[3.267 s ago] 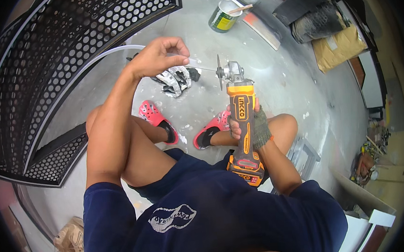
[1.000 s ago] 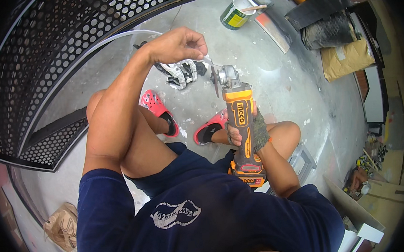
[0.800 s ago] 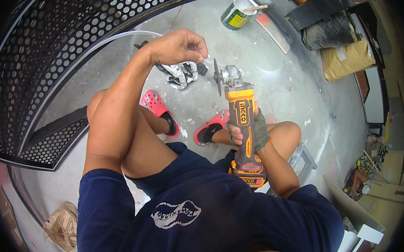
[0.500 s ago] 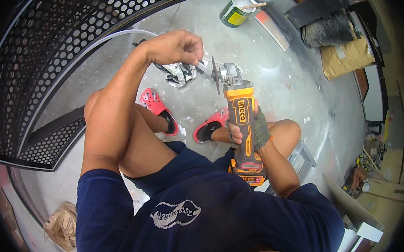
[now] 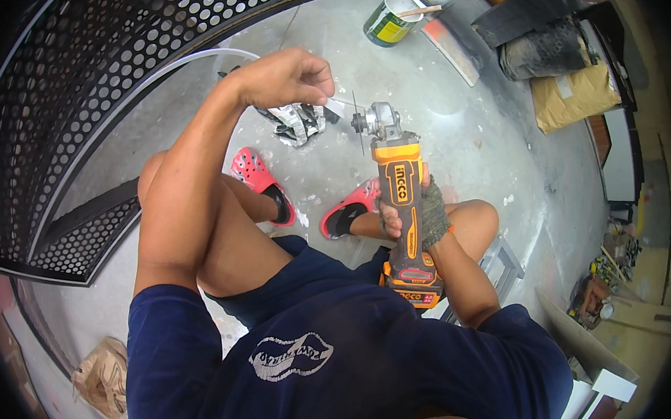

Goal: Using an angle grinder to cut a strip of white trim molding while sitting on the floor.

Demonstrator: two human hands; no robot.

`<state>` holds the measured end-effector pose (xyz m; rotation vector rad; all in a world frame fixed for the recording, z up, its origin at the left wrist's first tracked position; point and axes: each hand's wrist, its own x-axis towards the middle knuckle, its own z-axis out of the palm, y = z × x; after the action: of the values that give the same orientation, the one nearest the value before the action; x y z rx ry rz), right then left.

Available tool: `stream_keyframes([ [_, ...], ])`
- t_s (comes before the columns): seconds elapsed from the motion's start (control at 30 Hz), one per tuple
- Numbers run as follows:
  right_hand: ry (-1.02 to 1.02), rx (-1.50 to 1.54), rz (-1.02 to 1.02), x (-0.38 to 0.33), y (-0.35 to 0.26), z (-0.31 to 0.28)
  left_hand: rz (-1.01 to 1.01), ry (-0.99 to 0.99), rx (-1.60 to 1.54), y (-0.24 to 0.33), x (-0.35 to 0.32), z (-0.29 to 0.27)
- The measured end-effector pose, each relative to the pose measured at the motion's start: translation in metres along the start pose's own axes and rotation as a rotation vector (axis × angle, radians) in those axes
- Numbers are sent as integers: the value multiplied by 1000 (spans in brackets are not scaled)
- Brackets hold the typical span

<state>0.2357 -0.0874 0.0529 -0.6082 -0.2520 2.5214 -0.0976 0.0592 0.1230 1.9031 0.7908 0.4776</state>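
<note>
My right hand (image 5: pixel 431 210), in a grey-green fingerless glove, is wrapped round the body of a yellow and grey cordless angle grinder (image 5: pixel 406 189). Its thin cutting disc (image 5: pixel 358 124) is seen nearly edge-on, pointing up and away from me. Left of the disc, my bare left hand (image 5: pixel 295 78) is closed in a pinch. A thin pale strip (image 5: pixel 343 102) runs from its fingertips toward the disc; whether they touch I cannot tell. Behind that wrist curves a long white strip (image 5: pixel 177 62), perhaps the same piece. Crumpled black and silver wrapping (image 5: pixel 298 124) lies on the floor below.
A black perforated metal panel (image 5: pixel 190 21) stands at the left. A green paint can (image 5: pixel 394 20) with a stick across it is ahead. Brown paper packaging (image 5: pixel 575 98) and dark pieces line the right side. Pink clogs (image 5: pixel 251 169) are on my feet, and a brown bag (image 5: pixel 102 375) sits lower left.
My left hand has shifted very slightly left and up. The disc looks thinner, turned more edge-on. The grinder body has barely moved.
</note>
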Motion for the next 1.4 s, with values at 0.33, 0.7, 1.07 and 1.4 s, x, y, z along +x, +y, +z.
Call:
stream_keyframes([
  [0.33,119,-202,-170,-14,-17,31,63,110,-77,2,-20,7],
  [0.7,-23,-235,0,-1,-5,27,35,26,-133,0,-30,5],
  [1.07,32,-216,80,21,12,20,-5,39,-96,-7,-56,-7],
  [1.4,43,-180,132,25,12,19,61,29,-42,-15,-54,-10],
])
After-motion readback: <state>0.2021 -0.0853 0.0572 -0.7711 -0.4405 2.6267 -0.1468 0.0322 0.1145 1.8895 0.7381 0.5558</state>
